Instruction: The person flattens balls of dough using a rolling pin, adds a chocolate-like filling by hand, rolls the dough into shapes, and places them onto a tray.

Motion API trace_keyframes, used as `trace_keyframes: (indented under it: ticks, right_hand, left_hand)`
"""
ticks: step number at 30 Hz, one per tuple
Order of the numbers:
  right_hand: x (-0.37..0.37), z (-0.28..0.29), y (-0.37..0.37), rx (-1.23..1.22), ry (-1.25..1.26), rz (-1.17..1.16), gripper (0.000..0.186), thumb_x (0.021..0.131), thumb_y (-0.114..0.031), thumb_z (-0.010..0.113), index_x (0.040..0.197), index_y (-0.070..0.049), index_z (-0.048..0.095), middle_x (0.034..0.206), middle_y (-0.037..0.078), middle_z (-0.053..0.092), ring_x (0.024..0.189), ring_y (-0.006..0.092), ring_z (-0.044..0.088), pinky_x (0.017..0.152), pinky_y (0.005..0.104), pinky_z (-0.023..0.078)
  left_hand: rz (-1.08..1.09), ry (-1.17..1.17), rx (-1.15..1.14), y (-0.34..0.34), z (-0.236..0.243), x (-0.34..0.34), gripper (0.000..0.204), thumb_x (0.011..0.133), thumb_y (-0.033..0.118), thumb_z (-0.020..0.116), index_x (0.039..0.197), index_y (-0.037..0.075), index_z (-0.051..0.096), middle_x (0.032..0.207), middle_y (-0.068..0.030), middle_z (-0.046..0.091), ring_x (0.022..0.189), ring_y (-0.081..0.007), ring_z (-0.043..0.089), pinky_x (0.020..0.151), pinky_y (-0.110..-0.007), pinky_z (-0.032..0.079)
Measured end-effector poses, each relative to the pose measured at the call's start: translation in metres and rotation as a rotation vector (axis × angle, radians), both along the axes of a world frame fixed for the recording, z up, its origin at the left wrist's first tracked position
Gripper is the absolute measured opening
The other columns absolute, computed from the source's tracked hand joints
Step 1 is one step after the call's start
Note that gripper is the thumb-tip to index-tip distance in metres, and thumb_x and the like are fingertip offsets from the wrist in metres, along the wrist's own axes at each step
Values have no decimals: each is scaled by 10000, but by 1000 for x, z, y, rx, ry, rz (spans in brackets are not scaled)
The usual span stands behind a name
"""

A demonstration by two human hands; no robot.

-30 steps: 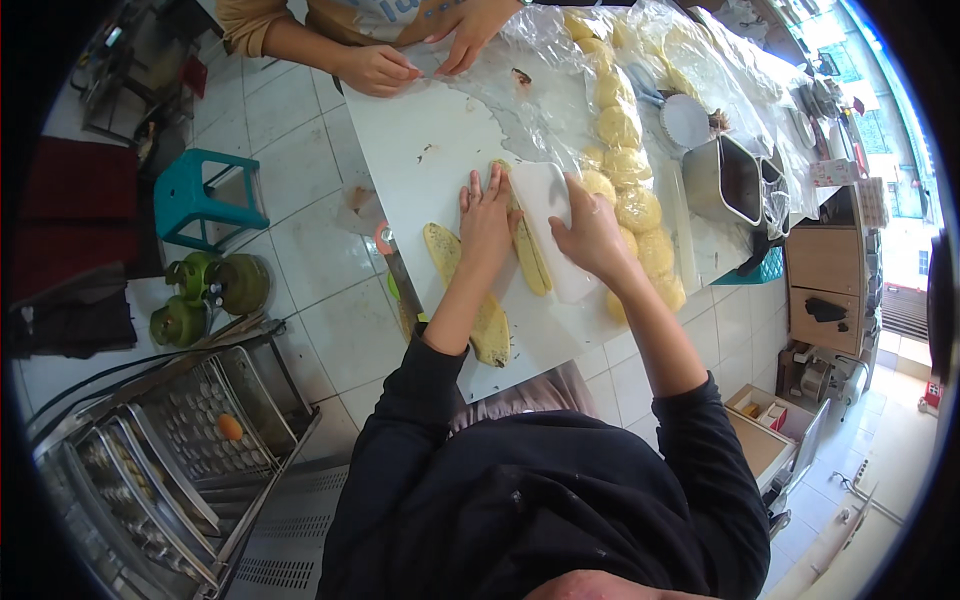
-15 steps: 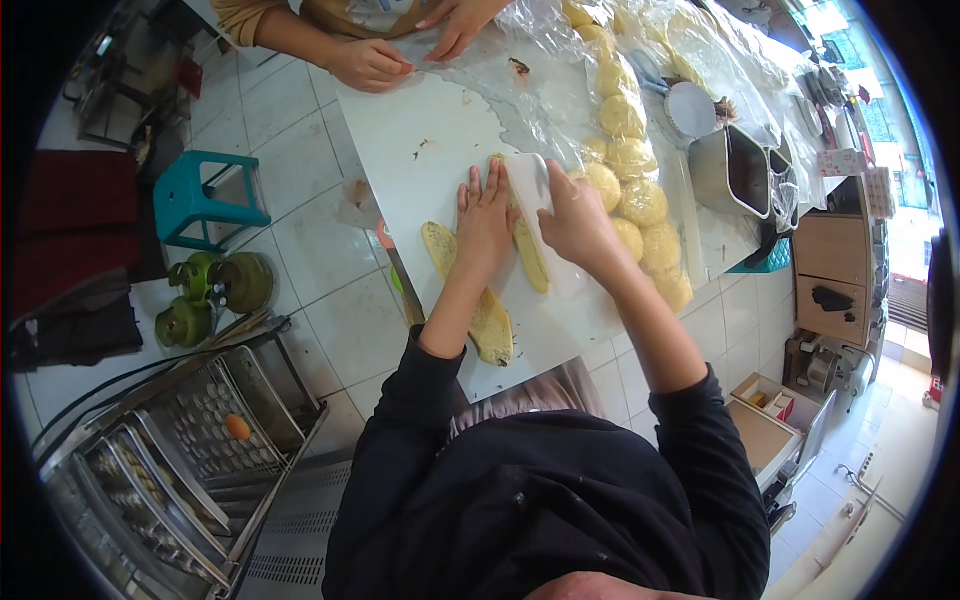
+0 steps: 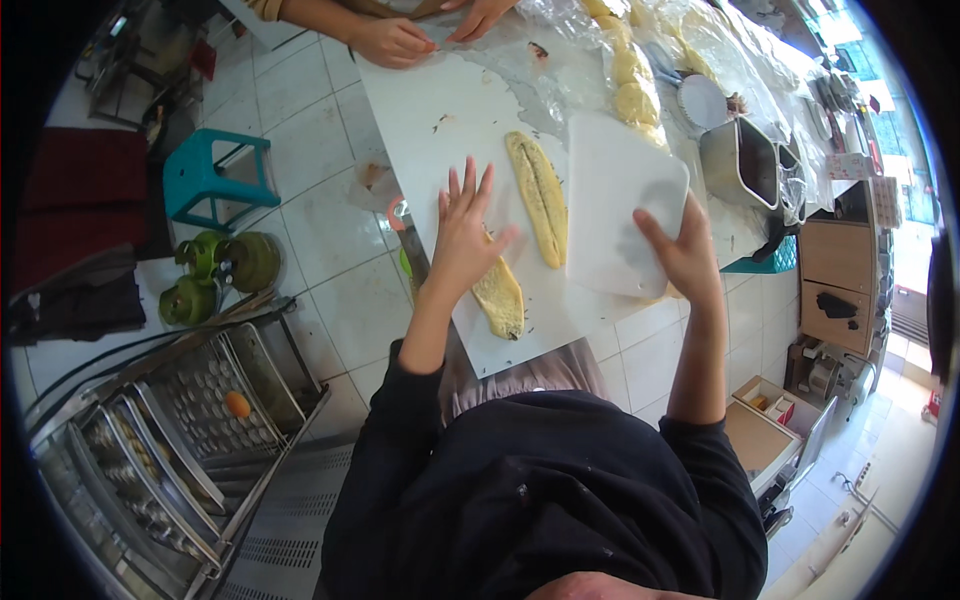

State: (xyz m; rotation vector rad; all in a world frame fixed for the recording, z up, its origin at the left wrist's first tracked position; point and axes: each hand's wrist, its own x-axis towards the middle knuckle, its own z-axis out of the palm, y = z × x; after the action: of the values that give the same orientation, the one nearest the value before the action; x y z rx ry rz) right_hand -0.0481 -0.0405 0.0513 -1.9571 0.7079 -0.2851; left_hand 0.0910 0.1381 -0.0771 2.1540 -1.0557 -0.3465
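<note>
My right hand (image 3: 682, 252) grips the right side of a flat white plastic scraper (image 3: 615, 200), its broad face turned up and hiding part of the dough balls behind it. To its left lies a long yellow dough strip (image 3: 540, 200) with a dark line of filling or a cut down its length. My left hand (image 3: 466, 235) has its fingers spread and holds nothing. It is over the upper end of a second, wider dough strip (image 3: 500, 298) with dark specks; whether it touches that strip I cannot tell.
Dough balls (image 3: 635, 100) sit under clear plastic along the white table (image 3: 420, 110). A co-worker's hands (image 3: 395, 42) are at the far edge. Metal tins (image 3: 738, 165) stand at the right. On the floor are a teal stool (image 3: 218, 178), green gas cylinders (image 3: 250, 262) and a tray rack (image 3: 225, 400).
The scraper came off the narrower strip, moved right and turned its face upward in my right hand. My left hand moved left, away from that strip, its fingers spreading.
</note>
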Motion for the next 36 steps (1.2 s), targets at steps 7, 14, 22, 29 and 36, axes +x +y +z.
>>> trace_keyframes:
  ticks: [7, 14, 22, 29, 36]
  right_hand:
    - [2, -19, 92, -114, 198, 349, 417, 685, -59, 572, 1035, 87, 400, 614, 231, 541, 552, 374, 551, 538, 410, 443]
    - [9, -37, 122, -277, 350, 313, 420, 692, -55, 561, 1061, 84, 416, 643, 244, 547, 605, 413, 531, 579, 452, 427]
    - [23, -47, 131, -243, 296, 270, 396, 733, -31, 521, 1094, 45, 378, 620, 252, 531, 602, 417, 529, 560, 477, 412]
    - [30, -50, 139, -310, 335, 305, 312, 728, -28, 527, 1011, 25, 406, 605, 237, 529, 613, 423, 524, 547, 475, 408]
    - [-4, -38, 108, -217, 183, 290, 370, 712, -38, 549, 1060, 37, 447, 679, 240, 558, 654, 405, 539, 589, 435, 434]
  left_hand:
    - [-12, 177, 206, 56, -5, -42, 1216, 404, 351, 805, 1339, 18, 103, 1405, -176, 45, 1286, -374, 55, 1024, -499, 98]
    - [37, 182, 259, 66, -4, -50, 1240, 391, 306, 809, 1350, 48, 68, 1420, -106, 50, 1303, -313, 45, 1020, -509, 110]
    - [67, 140, 247, 62, -12, -56, 1216, 407, 298, 791, 1356, 65, 67, 1421, -97, 59, 1305, -307, 45, 1011, -527, 118]
    - [74, 48, 320, 62, -11, -58, 1190, 440, 345, 769, 1356, 69, 63, 1421, -96, 65, 1308, -285, 49, 995, -567, 81]
    - [56, 235, 83, 72, -9, -41, 929, 617, 339, 697, 1339, 66, 180, 1400, -111, 163, 1290, -309, 140, 998, -540, 122]
